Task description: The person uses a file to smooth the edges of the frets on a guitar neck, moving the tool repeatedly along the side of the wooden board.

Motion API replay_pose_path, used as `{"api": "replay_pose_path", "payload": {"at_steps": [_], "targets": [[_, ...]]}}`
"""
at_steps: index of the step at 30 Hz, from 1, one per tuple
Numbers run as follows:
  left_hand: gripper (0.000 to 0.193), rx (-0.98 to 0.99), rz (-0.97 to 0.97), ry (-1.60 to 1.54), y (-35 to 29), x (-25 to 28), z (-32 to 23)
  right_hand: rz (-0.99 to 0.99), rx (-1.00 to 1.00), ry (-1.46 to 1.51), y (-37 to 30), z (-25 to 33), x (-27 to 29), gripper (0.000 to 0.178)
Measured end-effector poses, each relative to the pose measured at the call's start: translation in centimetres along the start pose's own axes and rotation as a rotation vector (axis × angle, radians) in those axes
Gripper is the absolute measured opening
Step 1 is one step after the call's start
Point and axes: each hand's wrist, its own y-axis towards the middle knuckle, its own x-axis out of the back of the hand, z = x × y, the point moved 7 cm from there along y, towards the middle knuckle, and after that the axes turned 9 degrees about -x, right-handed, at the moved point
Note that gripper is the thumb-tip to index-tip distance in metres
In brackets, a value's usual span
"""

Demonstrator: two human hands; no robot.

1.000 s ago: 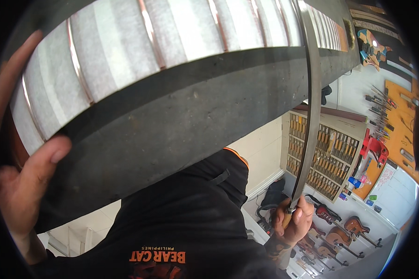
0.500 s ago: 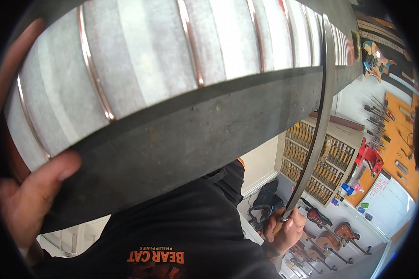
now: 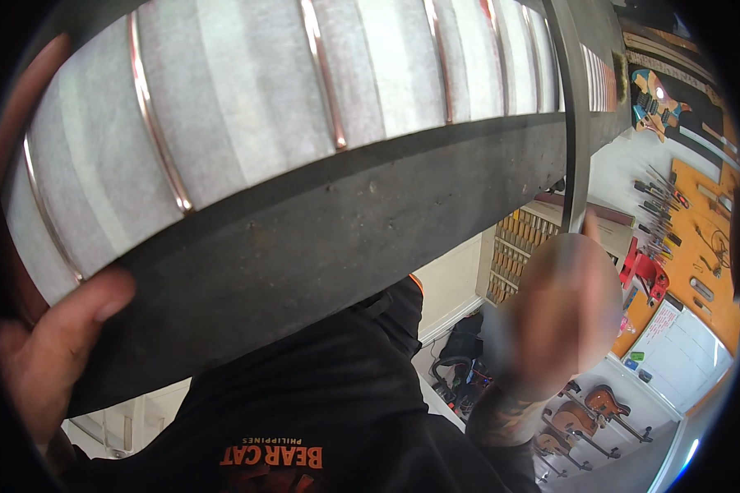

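A guitar neck [image 3: 238, 99] fills the upper left, its fretboard covered with pale masking tape and its shiny metal frets [image 3: 325, 82] bare between the strips. At the neck's left end my left hand [image 3: 45, 353] grips it, thumb on the near edge and a finger along the far side. My right hand [image 3: 555, 316], right of the middle, is blurred, but a long dark metal file [image 3: 578, 140] runs up out of it. The file crosses the fretboard near its far right frets. Whether it touches them I cannot tell. The file's handle is hidden in the hand.
Dark grey work surface [image 3: 337, 222] under the neck. A rack of small handled tools [image 3: 514, 246] stands to the right, near a red vise [image 3: 645, 275] and an orange tool board [image 3: 699, 238]. Several guitars [image 3: 580, 423] hang at lower right. A multicoloured guitar body [image 3: 656, 105] is at upper right.
My right hand has moved up and a little right, closer to the neck, pushing the file farther across the frets. My left hand keeps its hold on the neck.
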Motion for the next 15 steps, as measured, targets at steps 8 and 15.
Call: {"api": "replay_pose_path", "payload": {"at_steps": [8, 15], "targets": [[0.101, -0.021, 0.016, -0.024, -0.2, -0.8, -0.1, 0.027, -0.04, 0.09, -8.6, -6.1, 6.2, 0.043], [0.101, -0.055, 0.032, -0.056, 0.2, -1.8, -0.3, 0.02, -0.033, 0.082, -10.9, -7.5, 7.6, 0.038]]}}
